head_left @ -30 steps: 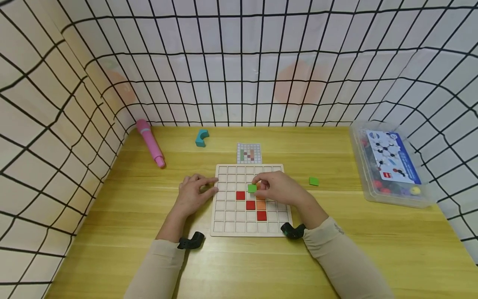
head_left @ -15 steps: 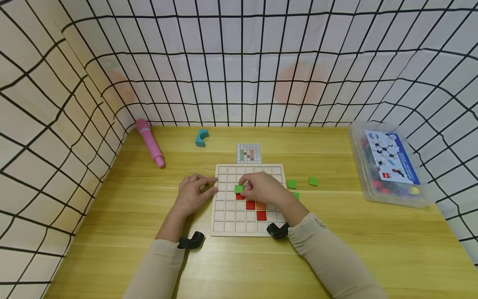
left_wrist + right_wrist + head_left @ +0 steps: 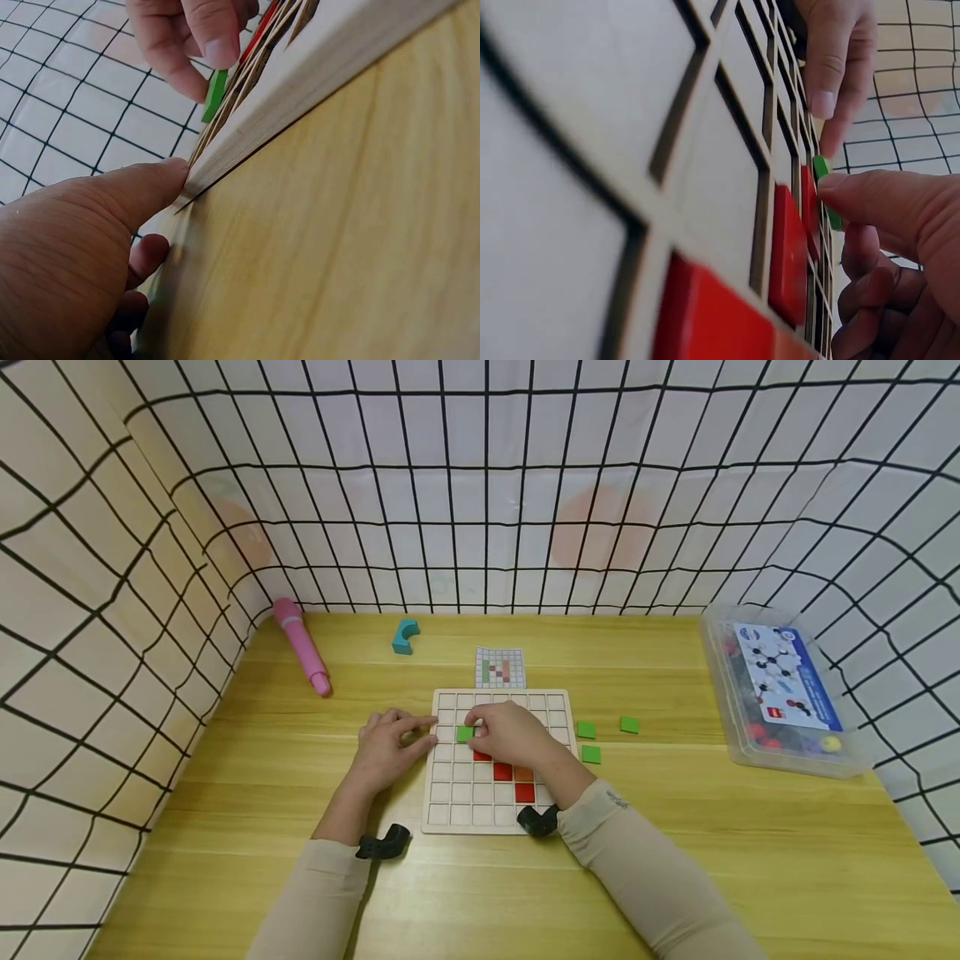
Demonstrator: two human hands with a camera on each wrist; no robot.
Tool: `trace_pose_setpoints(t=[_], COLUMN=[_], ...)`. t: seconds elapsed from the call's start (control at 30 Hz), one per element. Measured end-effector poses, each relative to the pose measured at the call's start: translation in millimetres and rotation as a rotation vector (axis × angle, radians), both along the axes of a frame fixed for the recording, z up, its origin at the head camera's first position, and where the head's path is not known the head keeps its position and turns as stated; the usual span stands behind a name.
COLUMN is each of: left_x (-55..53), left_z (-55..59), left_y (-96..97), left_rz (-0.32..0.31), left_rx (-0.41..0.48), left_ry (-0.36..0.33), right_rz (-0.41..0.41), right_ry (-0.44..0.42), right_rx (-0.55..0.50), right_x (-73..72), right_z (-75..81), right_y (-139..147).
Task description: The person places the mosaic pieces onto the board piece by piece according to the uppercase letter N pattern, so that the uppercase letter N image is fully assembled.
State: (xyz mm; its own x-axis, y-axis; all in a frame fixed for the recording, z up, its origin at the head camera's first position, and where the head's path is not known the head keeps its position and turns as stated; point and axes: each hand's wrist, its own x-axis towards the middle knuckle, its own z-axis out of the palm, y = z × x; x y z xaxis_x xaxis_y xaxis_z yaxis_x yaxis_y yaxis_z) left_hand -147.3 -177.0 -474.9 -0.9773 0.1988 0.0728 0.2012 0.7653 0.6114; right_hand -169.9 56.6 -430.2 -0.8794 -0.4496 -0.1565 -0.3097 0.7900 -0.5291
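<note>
My right hand [image 3: 517,739] pinches a green square tile [image 3: 464,734] between thumb and fingers, close over the upper left part of a pale wooden grid board [image 3: 452,814]. In the left wrist view, that green tile [image 3: 214,96] stands tilted at the fingertips. My left hand [image 3: 386,753] touches the board's left edge with its thumb and index finger. Several red tiles [image 3: 525,792] lie in a diagonal line in the grid, one of them partly behind my right hand. An orange tile [image 3: 523,773] shows beside the middle red one; my right hand hides cells around it.
Several loose green tiles [image 3: 591,755] lie right of the board. A small printed grid card [image 3: 500,668] lies behind it. Farther out are a teal arch block [image 3: 404,637], a pink microphone-shaped thing [image 3: 302,647] and a clear plastic box [image 3: 787,693]. Black wire mesh [image 3: 483,527] surrounds the table.
My right hand has carried the green tile leftward across the board, past the top red tile. Loose green tiles right of the board have come into view from behind the arm. My left hand stays put.
</note>
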Motion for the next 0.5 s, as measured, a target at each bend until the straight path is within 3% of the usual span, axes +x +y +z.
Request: trace_pose_setpoints(t=[0.5], left_x=[-0.8], left_z=[-0.5], left_y=[-0.4], left_rz=[0.007], left_rx=[-0.006], left_ry=[-0.005], right_rz=[-0.038], right_ry=[-0.009], right_rx=[0.020], right_x=[-0.1], right_z=[-2.7], right_y=[-6.5])
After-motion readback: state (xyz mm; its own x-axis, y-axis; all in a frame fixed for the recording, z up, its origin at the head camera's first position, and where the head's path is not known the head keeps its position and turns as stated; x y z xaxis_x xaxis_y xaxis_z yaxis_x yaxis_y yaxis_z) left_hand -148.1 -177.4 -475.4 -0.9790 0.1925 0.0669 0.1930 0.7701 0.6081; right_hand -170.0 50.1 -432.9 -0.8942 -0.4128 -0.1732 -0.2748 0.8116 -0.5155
